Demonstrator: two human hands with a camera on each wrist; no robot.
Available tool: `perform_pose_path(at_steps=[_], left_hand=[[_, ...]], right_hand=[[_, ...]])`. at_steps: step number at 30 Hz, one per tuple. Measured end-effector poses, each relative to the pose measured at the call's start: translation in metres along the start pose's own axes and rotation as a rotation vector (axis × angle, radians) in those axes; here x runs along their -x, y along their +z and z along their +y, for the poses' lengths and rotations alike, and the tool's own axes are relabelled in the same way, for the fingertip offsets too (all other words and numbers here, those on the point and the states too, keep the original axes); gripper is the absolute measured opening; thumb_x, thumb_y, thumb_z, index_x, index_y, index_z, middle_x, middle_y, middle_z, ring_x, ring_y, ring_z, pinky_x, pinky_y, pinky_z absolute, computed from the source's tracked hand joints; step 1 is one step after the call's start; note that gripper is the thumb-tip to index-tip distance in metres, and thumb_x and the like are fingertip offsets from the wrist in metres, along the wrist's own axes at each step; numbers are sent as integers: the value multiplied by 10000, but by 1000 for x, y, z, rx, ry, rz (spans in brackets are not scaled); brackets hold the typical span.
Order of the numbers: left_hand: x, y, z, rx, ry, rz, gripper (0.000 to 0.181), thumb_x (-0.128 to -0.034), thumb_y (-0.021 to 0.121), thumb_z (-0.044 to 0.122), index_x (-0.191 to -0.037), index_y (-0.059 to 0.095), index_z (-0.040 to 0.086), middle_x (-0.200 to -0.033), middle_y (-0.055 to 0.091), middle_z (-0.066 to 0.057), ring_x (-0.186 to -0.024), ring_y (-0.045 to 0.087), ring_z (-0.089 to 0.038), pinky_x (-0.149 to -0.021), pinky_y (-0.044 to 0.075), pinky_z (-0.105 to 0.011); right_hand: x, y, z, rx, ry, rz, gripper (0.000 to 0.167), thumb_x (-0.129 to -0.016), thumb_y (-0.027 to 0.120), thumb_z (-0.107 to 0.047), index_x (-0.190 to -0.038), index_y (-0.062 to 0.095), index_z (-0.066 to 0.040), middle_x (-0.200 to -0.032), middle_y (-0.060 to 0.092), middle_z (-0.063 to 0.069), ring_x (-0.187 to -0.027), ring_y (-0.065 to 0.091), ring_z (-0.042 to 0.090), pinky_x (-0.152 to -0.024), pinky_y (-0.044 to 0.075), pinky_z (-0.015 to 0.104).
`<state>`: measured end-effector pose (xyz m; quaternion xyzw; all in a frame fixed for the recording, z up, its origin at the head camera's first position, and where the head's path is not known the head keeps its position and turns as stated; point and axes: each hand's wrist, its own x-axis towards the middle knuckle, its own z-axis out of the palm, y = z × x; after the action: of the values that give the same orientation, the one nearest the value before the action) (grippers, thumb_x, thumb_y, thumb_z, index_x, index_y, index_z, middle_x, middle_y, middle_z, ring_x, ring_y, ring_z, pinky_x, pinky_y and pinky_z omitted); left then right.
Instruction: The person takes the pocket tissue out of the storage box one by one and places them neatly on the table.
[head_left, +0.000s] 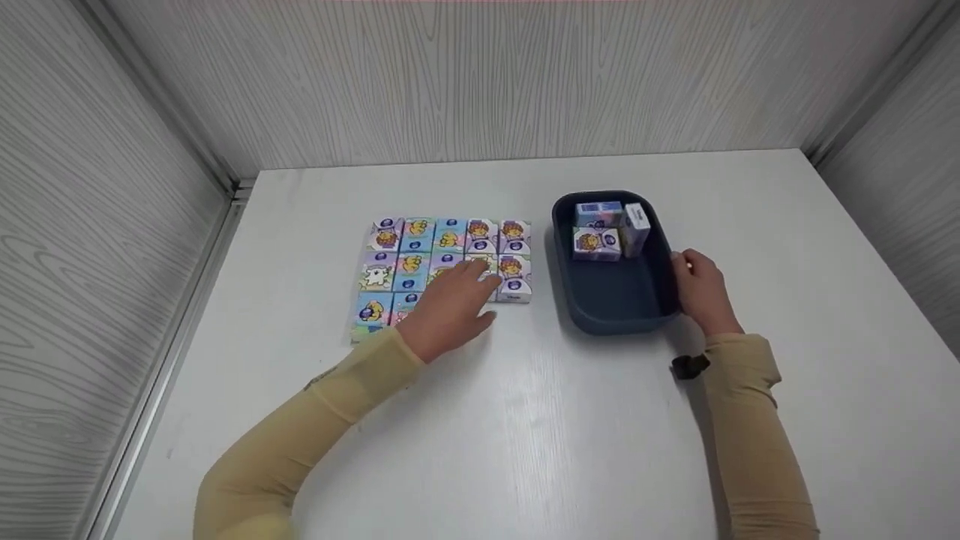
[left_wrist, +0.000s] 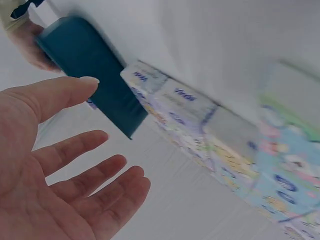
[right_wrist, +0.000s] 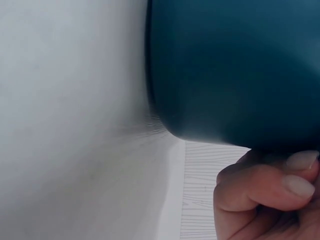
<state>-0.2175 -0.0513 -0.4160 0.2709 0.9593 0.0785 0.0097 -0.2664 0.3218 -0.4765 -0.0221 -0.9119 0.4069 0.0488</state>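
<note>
My left hand (head_left: 454,307) hovers over a block of small printed packs (head_left: 412,274), set in rows on the white table. In the left wrist view its fingers (left_wrist: 95,175) are spread and relaxed, with nothing held; the packs stand beyond them, partly blurred. Some packs are hidden beneath the hand in the head view. To the right lies a dark blue plastic bin (head_left: 615,296), with three similar packs (head_left: 597,244) in its far part. My right hand (head_left: 703,292) grips the bin's right side, and its curled fingers (right_wrist: 245,187) show against the bin wall.
The white table (head_left: 525,450) is bounded by a wood-grain panel (head_left: 487,82) at the back and panels at both sides. A small black piece (head_left: 689,367) sits at the right wrist, by the sleeve cuff. A narrow gap separates the packs from the bin.
</note>
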Motion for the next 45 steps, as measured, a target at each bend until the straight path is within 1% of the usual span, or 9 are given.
perform_pose_path(at_steps=[5, 8, 13, 18, 25, 31, 33, 39, 45], left_hand=[[-53, -10, 32, 37, 93, 88, 509, -903, 658, 345, -1331, 527, 101, -1286, 514, -105, -1129, 523, -224, -960, 442, -346], [-83, -12, 48, 50, 142, 105, 528, -908, 647, 355, -1343, 515, 87, -1248, 521, -114, -1063, 538, -222, -894, 465, -343], [-127, -14, 72, 67, 146, 35, 576, -910, 641, 363, -1386, 476, 84, -1318, 500, -145, -1164, 521, -261, -968, 434, -360], [-157, -16, 86, 62, 98, -44, 578, -920, 636, 295, -1424, 435, 94, -1396, 442, -147, -1223, 487, -281, -993, 419, -362], [-176, -12, 93, 8, 99, -112, 479, -932, 573, 103, -1397, 459, 83, -1429, 393, -145, -1186, 511, -297, -967, 438, -338], [-183, 1, 92, 15, 151, -166, 415, -944, 507, 53, -1359, 510, 56, -1430, 407, -163, -1268, 448, -240, -1039, 363, -288], [-183, 3, 93, 3, 156, -154, 377, -938, 513, 43, -1312, 559, 54, -1391, 448, -159, -1238, 473, -219, -1020, 382, -277], [-185, 3, 95, -28, 122, -87, 350, -836, 697, 60, -1183, 653, 67, -1291, 525, -133, -982, 609, -214, -836, 509, -308], [-185, 2, 98, -101, 123, -63, 304, -868, 703, 146, -1168, 675, 105, -1174, 612, -94, -999, 624, -230, -824, 525, -340]], right_hand=[[1, 3, -1, -12, 4, 4, 412, -1035, 353, -353, -903, 508, 5, -773, 489, 110, -669, 469, 214, -581, 405, 309], [2, 6, -3, -20, 3, 9, 401, -1034, 359, -346, -887, 506, -3, -751, 478, 101, -658, 461, 212, -580, 397, 311], [5, 13, -7, -25, 20, 8, 383, -1036, 367, -328, -889, 511, -5, -753, 481, 94, -655, 465, 207, -589, 403, 311], [5, 18, -14, -25, 31, -6, 384, -1038, 367, -333, -915, 521, -4, -750, 485, 91, -637, 473, 193, -578, 409, 303], [5, 25, -21, -45, 35, -9, 370, -1037, 376, -325, -931, 530, -5, -776, 493, 91, -656, 476, 191, -581, 414, 298], [10, 32, -23, -44, 26, -22, 375, -1038, 373, -325, -899, 516, -8, -757, 462, 90, -658, 453, 210, -603, 392, 325], [11, 32, -23, -45, 27, -21, 377, -1038, 372, -330, -898, 520, -13, -759, 462, 84, -664, 453, 205, -607, 392, 323], [9, 29, -25, -48, 26, -12, 376, -1036, 378, -333, -893, 524, -18, -760, 479, 83, -653, 463, 195, -586, 402, 310], [8, 28, -24, -39, 40, -29, 369, -1039, 372, -324, -891, 515, -17, -770, 485, 84, -659, 464, 191, -587, 404, 308]])
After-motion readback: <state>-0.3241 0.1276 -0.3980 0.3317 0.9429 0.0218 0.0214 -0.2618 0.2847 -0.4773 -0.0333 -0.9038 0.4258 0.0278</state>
